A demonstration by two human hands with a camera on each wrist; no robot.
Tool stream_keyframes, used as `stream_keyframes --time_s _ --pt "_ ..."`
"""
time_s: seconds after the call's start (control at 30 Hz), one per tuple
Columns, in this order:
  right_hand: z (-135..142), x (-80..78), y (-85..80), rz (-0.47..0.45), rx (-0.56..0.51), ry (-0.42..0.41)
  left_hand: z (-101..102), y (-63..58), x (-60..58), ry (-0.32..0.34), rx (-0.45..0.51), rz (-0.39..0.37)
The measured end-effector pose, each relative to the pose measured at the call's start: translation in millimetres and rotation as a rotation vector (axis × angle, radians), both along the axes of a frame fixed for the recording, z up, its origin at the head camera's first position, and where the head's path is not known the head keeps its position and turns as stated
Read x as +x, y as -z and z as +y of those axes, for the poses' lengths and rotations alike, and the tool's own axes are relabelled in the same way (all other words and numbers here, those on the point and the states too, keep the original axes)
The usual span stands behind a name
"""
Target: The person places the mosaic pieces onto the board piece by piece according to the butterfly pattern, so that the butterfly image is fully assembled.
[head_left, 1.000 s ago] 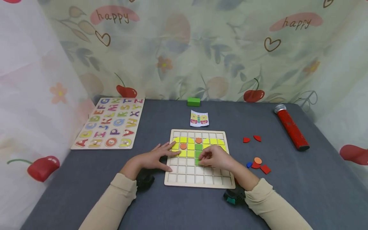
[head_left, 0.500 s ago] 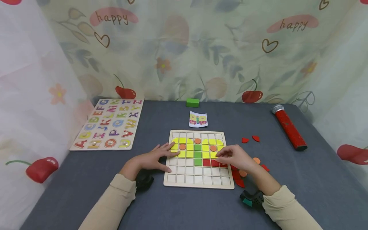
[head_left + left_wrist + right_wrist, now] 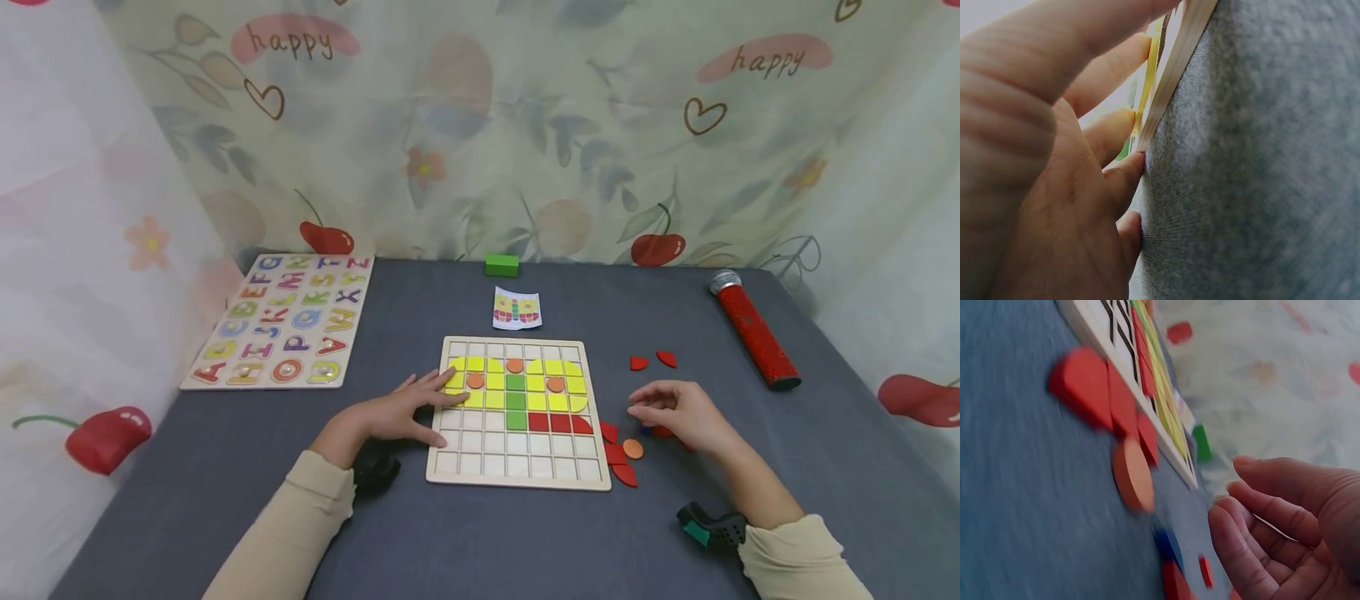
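Half laid the red row [image 3: 560,423] on the wooden grid board [image 3: 495,465], spread left fingers [image 3: 444,401] there, held empty, parted right fingers [image 3: 1233,550] near red tiles [image 3: 615,454]; likely needed another pinched next.

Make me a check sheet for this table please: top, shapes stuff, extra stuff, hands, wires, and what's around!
Surface: dark table.
Job's things: grid board holds yellow pieces, green pieces, orange discs and red pieces; loose pieces lie on its right; picture card behind it.
Clutter: letter board left, green block at the back, microphone right.
Hands: left hand touches the grid board; right hand, near loose pieces, holds nothing visible.
Cables: nothing seen.
Surroundings: printed curtain behind.
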State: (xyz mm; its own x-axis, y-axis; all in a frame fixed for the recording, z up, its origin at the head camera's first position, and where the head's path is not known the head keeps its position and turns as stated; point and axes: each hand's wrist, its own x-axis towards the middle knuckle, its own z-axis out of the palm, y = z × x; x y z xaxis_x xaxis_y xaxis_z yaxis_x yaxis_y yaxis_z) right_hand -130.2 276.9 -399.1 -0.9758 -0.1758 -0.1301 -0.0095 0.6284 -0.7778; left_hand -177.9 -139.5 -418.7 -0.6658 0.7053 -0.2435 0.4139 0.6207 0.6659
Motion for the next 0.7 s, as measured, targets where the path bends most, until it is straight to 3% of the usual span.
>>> stream_keyframes --time_s 0.3,0.5,0.7 --pt "40.7 12.9 0.1 -0.013 0.023 0.040 0.0 0.1 -1.0 0.004 -0.003 0.002" --pt "61.7 20.4 3.9 -0.070 0.052 0.050 0.9 -0.4 -0.6 -0.006 -0.009 0.007" --pt "71.0 20.2 10.4 -0.152 0.059 -0.057 0.7 -0.2 0.4 -0.006 -0.009 0.007"
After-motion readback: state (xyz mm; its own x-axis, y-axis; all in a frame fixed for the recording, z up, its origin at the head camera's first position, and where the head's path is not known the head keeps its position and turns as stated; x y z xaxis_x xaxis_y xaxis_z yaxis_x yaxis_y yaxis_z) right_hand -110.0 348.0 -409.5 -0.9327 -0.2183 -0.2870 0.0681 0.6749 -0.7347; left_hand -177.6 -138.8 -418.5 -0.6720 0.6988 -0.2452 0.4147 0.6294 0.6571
